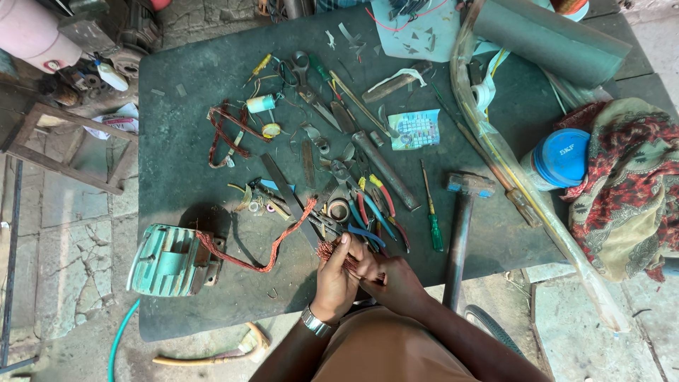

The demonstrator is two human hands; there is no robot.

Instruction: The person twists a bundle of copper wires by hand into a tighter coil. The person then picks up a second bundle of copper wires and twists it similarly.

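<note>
- The dark green desk [177,106] fills most of the view, scratched and crowded with tools; its far edge is cut off at the top.
- A patterned red and tan cloth [629,184] lies heaped at the right edge, partly out of frame.
- A grey rolled sheet [552,42] lies at the top right, one end cut off by the frame.
- A long clear tube [509,170] with a yellow strip inside curves down the right side of the desk.
- A pale green motor housing [166,260] sits at the near left, with a strand of copper wire [272,251] running from it toward the hands.
- A hammer [463,219] lies near the right hand, its handle end hidden below the desk edge.
- A blue-lidded jar [559,159] stands beside the cloth; its print is too small to make out.
- The left hand [336,272], with a wristwatch, has its grip clamped on a copper wire bundle [332,251] at the near edge of the desk.
- The right hand [396,279] also has its grip closed on that bundle; its fingertips are hidden behind the left hand.
- A small printed card [415,129], pale blue and white, lies mid-desk.
- A green-handled screwdriver [433,212] lies left of the hammer.
- Pliers [368,212] with red and blue handles lie jumbled just beyond the hands, hard to tell apart.
</note>
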